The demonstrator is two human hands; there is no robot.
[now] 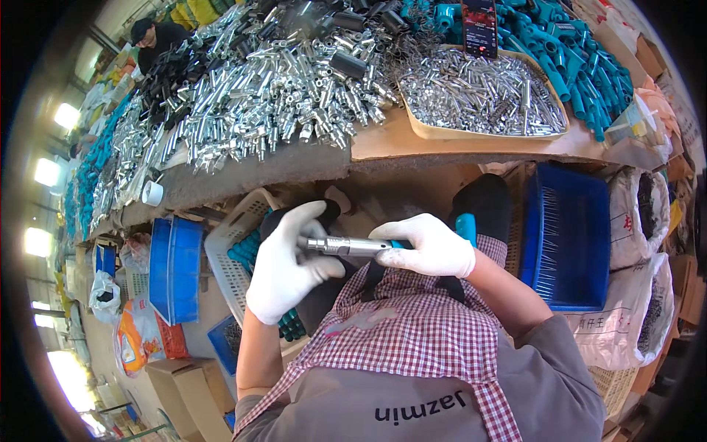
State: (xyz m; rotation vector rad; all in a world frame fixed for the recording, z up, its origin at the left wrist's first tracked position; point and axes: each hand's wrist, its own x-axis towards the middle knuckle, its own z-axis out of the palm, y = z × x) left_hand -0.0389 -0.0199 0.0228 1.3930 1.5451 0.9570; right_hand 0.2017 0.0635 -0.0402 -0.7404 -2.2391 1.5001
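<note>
Beige tray (482,133): is holding loose, small silver pieces.
White basket (227,259): is carrying teal parts (247,249) below your left hand (286,264).
White sacks (615,328): are holding dark bits, well to your right.
Counter (449,149): is bearing heaped silver fittings (294,96) and teal housings (551,44); a phone (480,28) is standing by the tray.
Room: windows (48,172) are shining at left; a person in black (166,38) is showing beyond the heap.
Silver tube (353,247): is lying nearly level between your hands, before your checked apron (420,335), gleaming, ringed toward its left end.
Right hand (434,247): your fingers are gripping the tube.
Left fingers: are curving apart around its end; I cannot tell whether they're touching.
</note>
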